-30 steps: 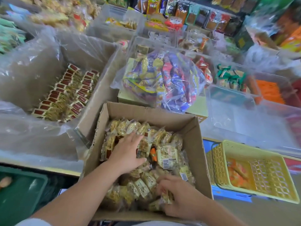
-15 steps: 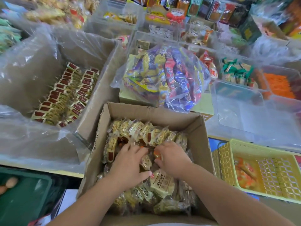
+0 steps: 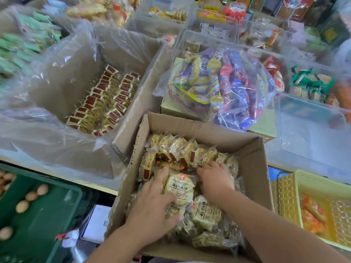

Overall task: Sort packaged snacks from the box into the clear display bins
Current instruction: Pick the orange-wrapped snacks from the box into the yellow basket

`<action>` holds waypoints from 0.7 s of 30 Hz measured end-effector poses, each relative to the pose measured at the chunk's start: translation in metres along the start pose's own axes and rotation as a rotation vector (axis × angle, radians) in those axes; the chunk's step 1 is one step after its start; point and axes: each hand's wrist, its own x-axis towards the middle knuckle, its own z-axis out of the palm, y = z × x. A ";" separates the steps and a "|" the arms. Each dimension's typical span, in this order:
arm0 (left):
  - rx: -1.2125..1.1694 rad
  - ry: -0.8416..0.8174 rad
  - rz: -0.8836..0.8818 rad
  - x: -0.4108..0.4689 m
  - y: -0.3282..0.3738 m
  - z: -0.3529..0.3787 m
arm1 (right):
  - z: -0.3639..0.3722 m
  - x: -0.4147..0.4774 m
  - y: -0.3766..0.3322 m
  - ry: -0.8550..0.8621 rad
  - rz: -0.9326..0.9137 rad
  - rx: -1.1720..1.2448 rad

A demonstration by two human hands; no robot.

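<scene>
Both hands are down in the cardboard box [image 3: 199, 130] at the near middle, which is packed with snack packets [image 3: 207, 213], pale yellow ones, with a row standing on edge along the far side. The left hand [image 3: 153, 204] has one round packet [image 3: 179, 188] between thumb and fingers, face up, printed label showing, resting on top of the pile. The right hand [image 3: 216, 179] sits just beside it on the right, knuckles up, fingertips dug in among the upright row (whether it actually has hold of one, I cannot tell). Nothing is out of the box yet. Far right, a clear bin [image 3: 313, 141] stands well apart from the hands, its floor bare. Between it and the box, on the far side, a plastic bag of mixed snacks [image 3: 218, 86] in yellow, blue and red. Far left, a big plastic-lined box [image 3: 62, 76] holds tidy rows of red-topped packets [image 3: 106, 99]. Near right, a yellow basket [image 3: 311, 186] with orange packets inside; near left, a green crate [image 3: 57, 205] with eggs [image 3: 22, 206] in it.
</scene>
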 end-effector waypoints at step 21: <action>-0.176 0.059 0.314 0.072 0.094 0.007 | -0.015 -0.130 0.054 0.444 0.517 1.192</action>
